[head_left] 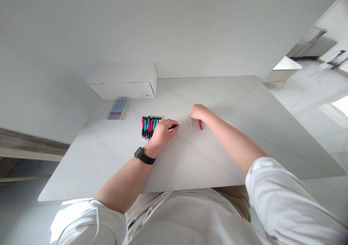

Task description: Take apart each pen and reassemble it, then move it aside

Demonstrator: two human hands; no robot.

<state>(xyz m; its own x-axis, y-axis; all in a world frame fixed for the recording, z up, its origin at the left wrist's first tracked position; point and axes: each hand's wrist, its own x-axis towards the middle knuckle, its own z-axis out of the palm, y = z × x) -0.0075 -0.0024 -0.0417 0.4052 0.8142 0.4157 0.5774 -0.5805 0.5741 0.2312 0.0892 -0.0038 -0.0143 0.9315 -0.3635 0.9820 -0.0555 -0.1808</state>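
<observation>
My left hand [164, 130] is closed around a short black pen part [172, 127], whose tip points right. Beneath and beside that hand, several red, teal and black pens [146, 127] lie side by side in a row. My right hand [198, 111] is pinched at the upper end of a thin white pen refill [191, 124]; its fingertips are partly hidden. Just right of the refill lies a red pen barrel [200, 125], with a tiny pale piece [196, 122] beside it. A black watch [139, 152] is on my left wrist.
At the back left of the white table [190, 165] a white box [122, 81] stands against the wall. In front of it lies a blurred bluish packet [118, 109]. The table's near edge is close to my body.
</observation>
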